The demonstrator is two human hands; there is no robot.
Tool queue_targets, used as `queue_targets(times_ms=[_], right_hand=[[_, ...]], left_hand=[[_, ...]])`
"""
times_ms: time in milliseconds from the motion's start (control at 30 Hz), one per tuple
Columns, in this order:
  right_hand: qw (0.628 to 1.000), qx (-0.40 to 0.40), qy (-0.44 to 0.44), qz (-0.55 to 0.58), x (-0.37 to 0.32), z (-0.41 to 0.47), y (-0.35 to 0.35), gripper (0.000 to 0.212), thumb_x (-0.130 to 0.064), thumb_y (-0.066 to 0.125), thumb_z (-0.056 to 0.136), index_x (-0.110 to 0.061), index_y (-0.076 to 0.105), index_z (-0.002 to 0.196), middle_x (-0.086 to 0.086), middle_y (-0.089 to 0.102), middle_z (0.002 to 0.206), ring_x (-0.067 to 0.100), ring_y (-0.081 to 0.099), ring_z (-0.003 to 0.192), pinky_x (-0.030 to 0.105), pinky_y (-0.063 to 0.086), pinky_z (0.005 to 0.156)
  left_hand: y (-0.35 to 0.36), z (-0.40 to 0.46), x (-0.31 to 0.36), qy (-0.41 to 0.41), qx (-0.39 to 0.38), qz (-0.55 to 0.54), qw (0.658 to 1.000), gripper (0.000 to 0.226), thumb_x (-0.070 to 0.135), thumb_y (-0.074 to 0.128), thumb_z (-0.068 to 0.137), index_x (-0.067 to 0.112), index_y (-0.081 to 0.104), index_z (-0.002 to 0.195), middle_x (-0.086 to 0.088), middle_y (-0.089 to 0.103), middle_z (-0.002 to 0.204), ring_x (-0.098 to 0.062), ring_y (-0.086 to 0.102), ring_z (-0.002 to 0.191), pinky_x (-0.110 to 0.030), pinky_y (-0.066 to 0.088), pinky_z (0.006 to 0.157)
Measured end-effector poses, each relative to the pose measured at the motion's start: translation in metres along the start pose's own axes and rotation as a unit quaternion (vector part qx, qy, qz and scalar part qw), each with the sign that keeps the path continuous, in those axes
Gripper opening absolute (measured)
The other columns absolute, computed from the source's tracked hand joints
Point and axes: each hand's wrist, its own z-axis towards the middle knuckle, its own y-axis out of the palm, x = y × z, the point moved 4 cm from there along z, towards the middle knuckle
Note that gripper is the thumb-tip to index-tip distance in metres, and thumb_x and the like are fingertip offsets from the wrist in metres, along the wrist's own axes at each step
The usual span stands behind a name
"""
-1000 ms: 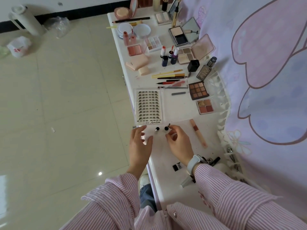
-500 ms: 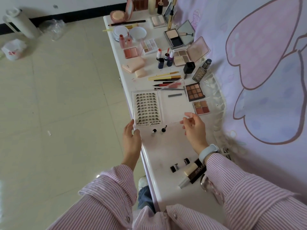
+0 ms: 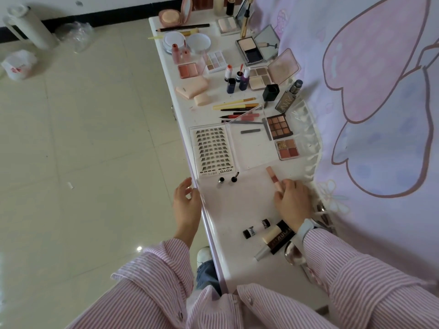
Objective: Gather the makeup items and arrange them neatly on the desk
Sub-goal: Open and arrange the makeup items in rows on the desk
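A single head-worn wide-angle camera is looking forward and steeply down from above the person's chest. It is facing along the length of the narrow white tabletop (image 3: 240,205), which is running away from the near bottom edge to the far top of the frame. The striped sleeves (image 3: 356,281) are filling the closest part of the view. The tiled floor (image 3: 83,150) is taking up the left side and a pink curtain (image 3: 368,91) the right, with straight lines bending toward the edges.

L hand (image 3: 186,205) relaxed, R hand (image 3: 293,201) fingers curled
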Motion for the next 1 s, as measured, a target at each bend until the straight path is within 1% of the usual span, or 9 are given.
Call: queue_targets(times_ms=[100,167,333,433,600,700,800,900,1000], right_hand=[[1.0,-0.004,-0.003,-0.019,-0.005,-0.002,0.001,0.024,-0.014,0.046,0.091,-0.004,0.052,0.111,0.015,0.054,0.113,0.031,0.048,0.107,0.04,0.04,0.091],[1.0,0.012,0.0,-0.01,-0.008,-0.004,-0.002,0.022,-0.014,0.047,0.089,-0.003,0.054,0.107,0.015,0.057,0.108,0.031,0.05,0.104,0.04,0.04,0.089],[0.988,0.069,-0.009,0.14,-0.006,-0.035,-0.014,0.014,-0.011,0.049,0.09,-0.005,0.052,0.101,0.009,0.054,0.099,0.024,0.053,0.072,0.033,0.041,0.06],[0.973,0.024,-0.053,0.223,-0.002,-0.058,-0.019,0.011,-0.013,0.049,0.091,-0.011,0.055,0.101,0.002,0.059,0.092,0.015,0.054,0.071,0.025,0.039,0.063],[0.947,-0.06,-0.199,0.243,-0.018,-0.092,-0.035,0.012,-0.015,0.057,0.09,-0.011,0.067,0.096,-0.005,0.062,0.082,0.004,0.057,0.07,0.014,0.041,0.064],[0.924,-0.117,-0.162,0.325,-0.019,-0.098,-0.041,0.012,-0.017,0.055,0.091,-0.012,0.066,0.094,-0.006,0.066,0.079,0.005,0.057,0.064,0.011,0.041,0.06],[0.893,-0.13,-0.117,0.414,-0.016,-0.098,-0.047,0.015,-0.011,0.051,0.092,-0.008,0.066,0.088,-0.012,0.059,0.056,0.007,0.043,0.047,0.015,0.034,0.047],[0.854,-0.126,-0.079,0.499,-0.018,-0.096,-0.05,0.022,-0.008,0.047,0.094,-0.008,0.063,0.078,-0.011,0.041,0.043,0.002,0.03,0.04,0.013,0.026,0.041],[0.857,-0.133,-0.095,0.489,-0.023,-0.096,-0.052,0.022,-0.009,0.044,0.095,-0.012,0.06,0.081,-0.013,0.04,0.045,0.002,0.032,0.043,0.013,0.029,0.043]], left_hand=[[-0.005,-0.007,-0.001,0.03,0.011,0.03,0.999,0.032,0.005,0.046,0.092,0.006,0.052,0.123,-0.008,0.053,0.125,-0.009,0.052,0.095,-0.011,0.042,0.077],[-0.008,-0.013,-0.001,0.048,0.014,0.038,0.998,0.029,0.004,0.046,0.092,0.005,0.053,0.121,-0.008,0.053,0.122,-0.003,0.05,0.088,-0.001,0.04,0.066],[-0.01,-0.038,0.007,0.108,-0.004,0.038,0.993,0.024,0.004,0.051,0.091,0.008,0.056,0.114,-0.008,0.059,0.109,-0.003,0.054,0.079,-0.012,0.044,0.065],[-0.001,-0.059,0.019,0.162,-0.095,0.041,0.981,0.027,0.009,0.055,0.09,0.016,0.053,0.116,0.002,0.056,0.107,0.002,0.055,0.078,-0.01,0.046,0.067],[0.019,-0.087,0.038,0.288,-0.217,0.129,0.924,0.038,0.018,0.058,0.09,0.015,0.05,0.127,0.008,0.05,0.106,-0.004,0.055,0.079,-0.019,0.047,0.068],[0.019,-0.092,0.04,0.332,-0.255,0.155,0.895,0.024,0.015,0.057,0.091,0.014,0.062,0.114,0.007,0.05,0.096,-0.005,0.052,0.071,-0.014,0.042,0.065],[0.014,-0.093,0.042,0.364,-0.269,0.185,0.872,0.022,0.017,0.058,0.09,0.015,0.065,0.111,0.008,0.048,0.096,-0.003,0.049,0.068,-0.013,0.041,0.064],[0.013,-0.096,0.045,0.367,-0.284,0.18,0.867,0.018,0.013,0.051,0.094,0.006,0.067,0.1,0.009,0.051,0.084,0.003,0.05,0.064,-0.007,0.037,0.061],[0.013,-0.097,0.042,0.322,-0.3,0.169,0.882,0.021,0.013,0.043,0.097,0.006,0.062,0.092,0.011,0.051,0.075,0.01,0.049,0.06,-0.005,0.034,0.056]])
